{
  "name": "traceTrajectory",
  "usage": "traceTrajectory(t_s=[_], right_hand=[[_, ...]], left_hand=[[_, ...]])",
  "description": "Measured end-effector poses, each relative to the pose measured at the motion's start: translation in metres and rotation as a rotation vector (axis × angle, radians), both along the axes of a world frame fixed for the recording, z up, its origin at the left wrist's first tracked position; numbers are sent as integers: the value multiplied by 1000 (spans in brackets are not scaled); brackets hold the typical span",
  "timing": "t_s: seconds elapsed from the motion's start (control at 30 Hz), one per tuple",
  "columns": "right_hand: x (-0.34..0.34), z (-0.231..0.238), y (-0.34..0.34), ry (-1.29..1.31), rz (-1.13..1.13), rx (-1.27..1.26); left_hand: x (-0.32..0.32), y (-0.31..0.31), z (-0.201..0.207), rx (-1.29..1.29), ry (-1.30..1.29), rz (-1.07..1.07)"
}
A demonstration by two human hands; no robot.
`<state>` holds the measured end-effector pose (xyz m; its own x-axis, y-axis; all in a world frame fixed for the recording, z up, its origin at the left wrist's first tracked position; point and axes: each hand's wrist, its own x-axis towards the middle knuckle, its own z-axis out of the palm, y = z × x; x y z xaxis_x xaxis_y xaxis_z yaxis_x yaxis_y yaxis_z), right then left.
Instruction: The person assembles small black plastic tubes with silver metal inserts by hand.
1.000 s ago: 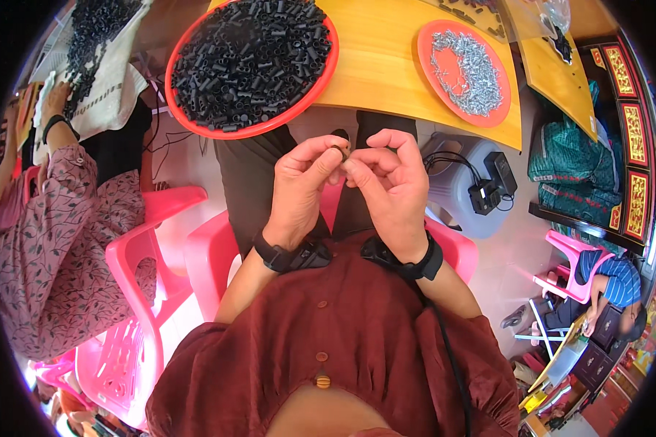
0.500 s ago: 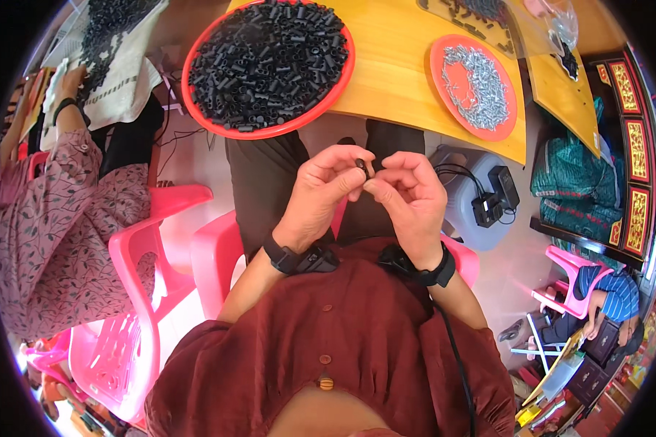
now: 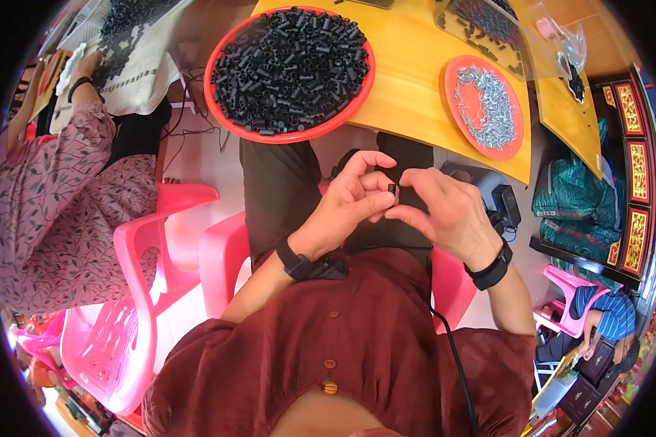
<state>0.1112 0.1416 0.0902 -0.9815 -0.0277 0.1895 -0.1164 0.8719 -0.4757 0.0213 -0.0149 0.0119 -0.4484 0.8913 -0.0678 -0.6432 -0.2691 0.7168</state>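
Note:
Between the thumb and fingers of my left hand is a small black plastic tube, its end showing over the fingertips. My right hand is just to the right of it, thumb and forefinger apart, and I see nothing between them. Both hands hang over my lap, short of the yellow table. Beyond them, a red round tray heaped with similar black tubes rests at the table's near edge. Right of that lies a red plate of small silvery metal pieces.
A clear box with dark parts stands at the far right of the table. Below the table sits a grey-blue container with a black adapter. A person in a patterned garment works at left beside a pink chair. Another person sits far right.
My right hand has drawn away to the right from my left, its thumb and forefinger spreading. The tube in my left hand now shows more plainly. The whole view has shifted slightly.

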Motion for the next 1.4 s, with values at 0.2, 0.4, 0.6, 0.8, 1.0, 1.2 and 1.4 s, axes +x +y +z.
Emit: traceTrajectory(t_s=[0.2,0.4,0.6,0.8,1.0,1.2,1.4], right_hand=[[-16,14,2,-195,173,305],[-28,15,9,-201,305,296],[-31,16,12,-239,395,252],[-28,18,12,-154,383,269],[-22,13,8,-106,354,275],[-37,31,21,-66,252,256],[-91,85,107,133,-287,347]], left_hand=[[-3,0,1,-46,-7,-6],[-2,-1,3,-56,-51,-78],[-4,-1,6,-32,-36,-141],[-3,-1,11,-19,-1,-125],[-4,-1,9,-6,-14,-84],[-10,0,-10,-179,-57,17],[-12,1,-12,-315,-40,141]])
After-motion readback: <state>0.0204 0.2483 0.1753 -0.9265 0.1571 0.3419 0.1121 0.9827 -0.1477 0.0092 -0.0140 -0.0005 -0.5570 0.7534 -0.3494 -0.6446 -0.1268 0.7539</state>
